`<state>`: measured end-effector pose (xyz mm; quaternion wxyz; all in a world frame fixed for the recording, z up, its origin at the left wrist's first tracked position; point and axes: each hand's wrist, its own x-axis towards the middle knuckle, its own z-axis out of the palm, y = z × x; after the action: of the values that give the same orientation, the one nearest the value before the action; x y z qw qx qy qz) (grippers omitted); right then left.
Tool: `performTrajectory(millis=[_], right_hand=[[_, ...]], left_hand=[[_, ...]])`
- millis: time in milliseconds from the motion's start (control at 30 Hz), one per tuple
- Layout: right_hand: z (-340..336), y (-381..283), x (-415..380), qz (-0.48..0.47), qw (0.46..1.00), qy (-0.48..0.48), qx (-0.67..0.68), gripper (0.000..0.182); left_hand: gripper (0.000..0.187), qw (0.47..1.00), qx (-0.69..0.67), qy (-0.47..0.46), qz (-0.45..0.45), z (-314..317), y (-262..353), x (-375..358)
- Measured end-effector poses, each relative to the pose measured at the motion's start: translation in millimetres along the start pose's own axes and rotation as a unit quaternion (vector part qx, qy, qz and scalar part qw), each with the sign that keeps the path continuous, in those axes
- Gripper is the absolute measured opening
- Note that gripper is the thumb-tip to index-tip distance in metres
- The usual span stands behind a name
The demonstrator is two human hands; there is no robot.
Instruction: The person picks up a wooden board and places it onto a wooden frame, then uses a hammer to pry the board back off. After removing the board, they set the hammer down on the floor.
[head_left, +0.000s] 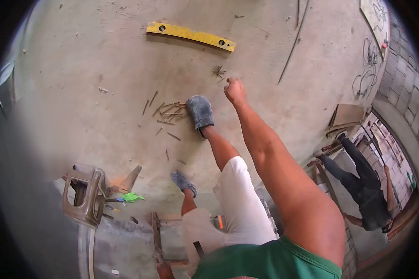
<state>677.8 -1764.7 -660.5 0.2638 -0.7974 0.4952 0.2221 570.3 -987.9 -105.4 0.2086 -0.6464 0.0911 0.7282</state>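
Note:
My right hand reaches out over the concrete floor with its fingers curled in. Whatever it pinches, if anything, is too small to make out. Just beyond its fingertips lies a small heap of nails. A larger scatter of thin, rusty nail-like pieces is spread beside my forward shoe. Part of what looks like my left hand shows low at the bottom edge, close to a wooden frame. Its fingers cannot be seen clearly.
A yellow spirit level lies ahead on the floor. Long thin rods and coiled wire are to the right. A brown plastic stool and a handsaw are at lower left. Another person stands at far right.

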Motion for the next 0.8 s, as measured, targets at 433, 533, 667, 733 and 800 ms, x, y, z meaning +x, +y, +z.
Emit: performTrajectory(millis=[433, 533, 667, 733, 800], right_hand=[[106, 22, 76, -0.117, 0.988, 0.009, -0.097, 0.019], [94, 20, 53, -0.115, 0.993, 0.006, -0.016, 0.018], [38, 35, 3, -0.088, 0.99, -0.084, 0.072, 0.024], [-9, 43, -39, -0.125, 0.984, -0.089, 0.087, 0.025], [-40, 83, -72, -0.214, 0.97, -0.093, 0.06, 0.025]], left_hand=[[0.025, 0.742, -0.514, -0.137, -0.408, -44, 181, -16], [0.028, 0.718, -0.542, -0.11, -0.424, -89, 203, 3], [0.023, 0.704, -0.643, -0.037, -0.301, -33, 171, 21], [0.025, 0.698, -0.662, -0.03, -0.27, -82, 188, 18], [0.034, 0.801, -0.548, 0.071, -0.233, -130, 207, 6]])
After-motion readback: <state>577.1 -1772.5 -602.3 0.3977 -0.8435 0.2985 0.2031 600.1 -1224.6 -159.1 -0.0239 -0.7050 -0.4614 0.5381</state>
